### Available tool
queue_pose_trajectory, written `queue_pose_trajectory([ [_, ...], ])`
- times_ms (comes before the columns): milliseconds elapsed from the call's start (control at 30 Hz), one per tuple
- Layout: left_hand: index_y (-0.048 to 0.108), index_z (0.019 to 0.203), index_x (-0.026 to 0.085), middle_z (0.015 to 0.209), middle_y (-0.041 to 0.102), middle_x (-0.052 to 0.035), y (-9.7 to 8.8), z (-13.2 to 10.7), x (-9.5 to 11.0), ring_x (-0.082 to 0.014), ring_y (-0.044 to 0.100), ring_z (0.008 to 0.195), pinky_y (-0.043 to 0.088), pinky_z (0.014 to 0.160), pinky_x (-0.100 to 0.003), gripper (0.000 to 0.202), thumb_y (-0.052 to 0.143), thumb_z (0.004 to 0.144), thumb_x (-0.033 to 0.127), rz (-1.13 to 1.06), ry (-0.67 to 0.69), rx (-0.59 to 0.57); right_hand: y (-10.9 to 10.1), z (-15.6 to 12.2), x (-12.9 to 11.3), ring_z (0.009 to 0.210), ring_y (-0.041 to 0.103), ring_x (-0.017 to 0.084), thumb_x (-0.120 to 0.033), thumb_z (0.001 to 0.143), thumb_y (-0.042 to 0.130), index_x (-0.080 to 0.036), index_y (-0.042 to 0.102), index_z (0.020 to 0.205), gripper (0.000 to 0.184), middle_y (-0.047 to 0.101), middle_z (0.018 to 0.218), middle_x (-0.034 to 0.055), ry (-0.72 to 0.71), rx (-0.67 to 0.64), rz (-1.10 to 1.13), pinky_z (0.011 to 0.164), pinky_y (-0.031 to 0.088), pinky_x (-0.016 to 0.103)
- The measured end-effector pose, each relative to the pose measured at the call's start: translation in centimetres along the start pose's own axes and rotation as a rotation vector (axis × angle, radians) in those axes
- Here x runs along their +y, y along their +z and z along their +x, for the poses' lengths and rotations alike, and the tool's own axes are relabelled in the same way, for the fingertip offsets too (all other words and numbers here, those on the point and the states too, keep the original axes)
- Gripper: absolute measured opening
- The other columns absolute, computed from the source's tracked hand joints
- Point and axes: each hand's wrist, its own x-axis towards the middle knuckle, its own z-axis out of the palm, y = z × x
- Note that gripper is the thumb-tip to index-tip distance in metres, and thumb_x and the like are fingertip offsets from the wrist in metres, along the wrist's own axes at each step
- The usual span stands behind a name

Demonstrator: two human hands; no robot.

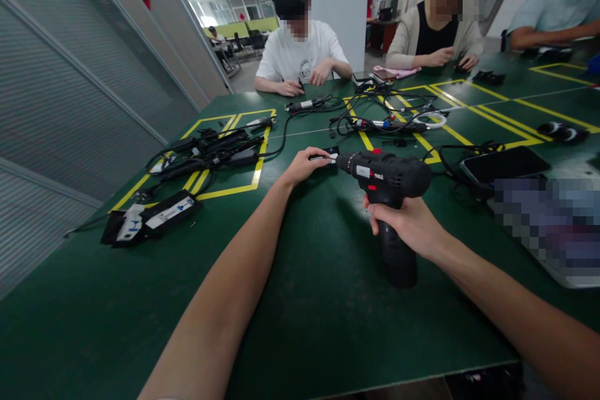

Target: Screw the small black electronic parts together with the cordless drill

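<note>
My right hand (407,225) is wrapped round the grip of a black cordless drill (389,178), held level above the green table (300,300) with its nose pointing left. My left hand (305,165) lies just ahead of the drill's nose, fingers pinched on a small black part with a white tip (327,155) that rests on the table. The drill's chuck sits right against that part.
A heap of black adapters and cables (209,153) lies inside yellow tape boxes at left, with a black-and-white unit (150,217) nearer. More cables and tools (389,119) lie beyond. A phone (504,164) is at right. Three people sit at the far side.
</note>
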Motion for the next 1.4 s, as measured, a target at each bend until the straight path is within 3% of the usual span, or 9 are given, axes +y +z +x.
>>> queue_pose_trajectory([
  [1400, 0.07, 0.096, 0.02, 0.108, 0.066, -0.0057, 0.04, 0.04, 0.19, -0.0213, 0.057, 0.105, 0.04, 0.099, -0.037, 0.032, 0.067, 0.072, 0.041, 0.006, -0.012, -0.001, -0.09, 0.23, 0.27, 0.055, 0.056, 0.014, -0.018, 0.081, 0.056, -0.018, 0.06, 0.084, 0.005, 0.058, 0.057, -0.0019, -0.022, -0.005, 0.007, 0.059, 0.044, 0.029],
])
